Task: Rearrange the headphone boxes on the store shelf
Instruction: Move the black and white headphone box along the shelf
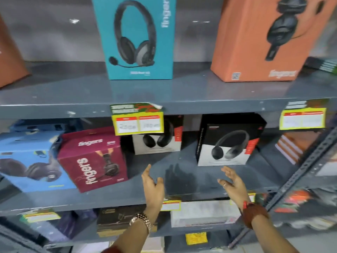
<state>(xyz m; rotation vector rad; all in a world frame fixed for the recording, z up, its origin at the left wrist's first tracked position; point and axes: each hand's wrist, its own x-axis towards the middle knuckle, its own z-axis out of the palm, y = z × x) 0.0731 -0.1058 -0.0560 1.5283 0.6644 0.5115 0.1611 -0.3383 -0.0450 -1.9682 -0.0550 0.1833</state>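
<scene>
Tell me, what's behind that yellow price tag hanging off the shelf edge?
A black-and-white headphone box stands behind the yellow price tag, set back on the middle shelf. The tag covers its upper left part, so that printing cannot be seen.

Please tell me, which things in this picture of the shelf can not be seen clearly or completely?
- Prices on the yellow price tag: head view, too blurred to read.
- Rear black-and-white box: its top is hidden by that tag.
- Orange box and teal box: tops cut off by the upper edge.
- Boxes on the bottom shelf: blurred, partly hidden by the left hand and right hand.
</scene>
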